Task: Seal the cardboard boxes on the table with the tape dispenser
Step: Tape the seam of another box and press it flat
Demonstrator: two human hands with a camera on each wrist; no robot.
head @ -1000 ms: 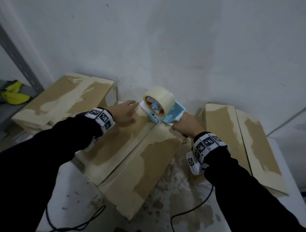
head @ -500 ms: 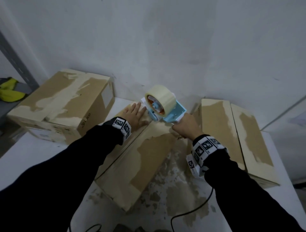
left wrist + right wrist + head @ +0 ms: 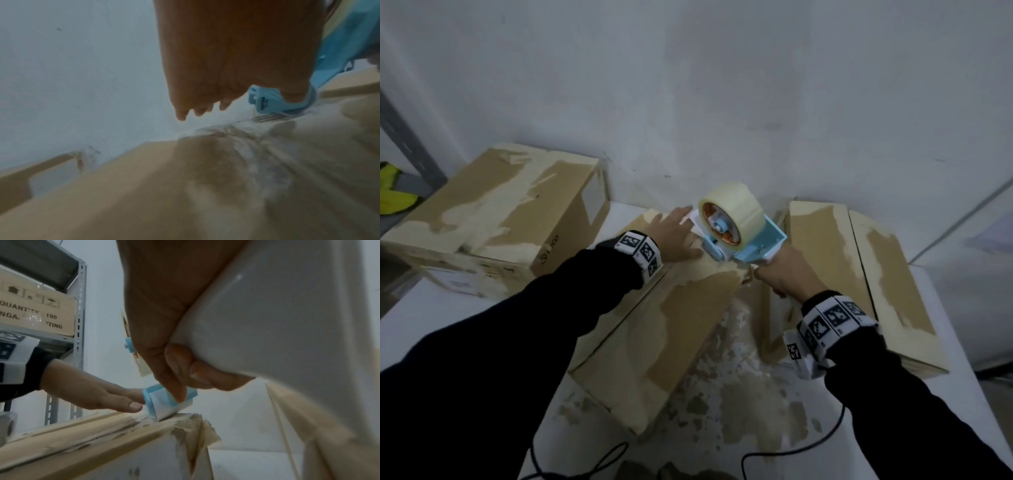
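A light blue tape dispenser [image 3: 743,236] carrying a roll of clear tape [image 3: 732,212] sits with its front end on the far end of the middle cardboard box [image 3: 671,329]. My right hand [image 3: 782,274] grips the dispenser's white handle [image 3: 277,321] from behind. My left hand [image 3: 676,236] lies flat with straight fingers on the box top, just left of the dispenser's front roller [image 3: 162,402]. In the left wrist view the left fingers [image 3: 189,110] stretch toward the wall next to the blue dispenser frame [image 3: 267,100]. The box flaps meet along a seam running toward me.
A larger cardboard box [image 3: 493,222] stands at the left, another box [image 3: 859,274] at the right against the wall. The white table [image 3: 431,322] is stained near the front, with black cables [image 3: 808,448]. A metal shelf rack [image 3: 80,321] with a printed carton stands at the left.
My left hand has slid forward along the box top up to the dispenser's front and flattened out. The right hand and dispenser have barely shifted.
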